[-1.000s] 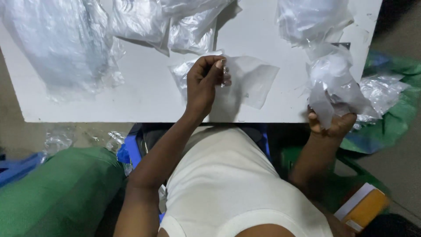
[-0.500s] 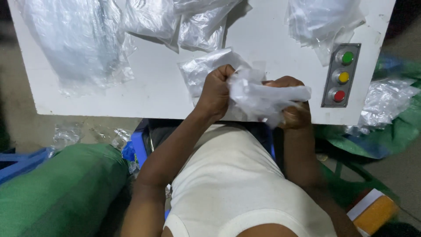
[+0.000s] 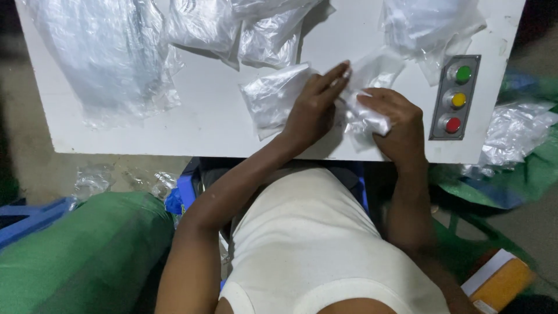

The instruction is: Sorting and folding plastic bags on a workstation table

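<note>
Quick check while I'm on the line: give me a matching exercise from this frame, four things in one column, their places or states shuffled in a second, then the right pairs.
Things:
1. left hand
2. right hand
3. green button
4. large clear plastic sheet

Places or states:
A. top of the three-button panel at the table's right edge
B. spread over the table's far left
C. fingers stretched flat on a clear plastic bag
D. closed around a crumpled white piece

Pairs: 1-C, 2-D, 3-A, 4-B
</note>
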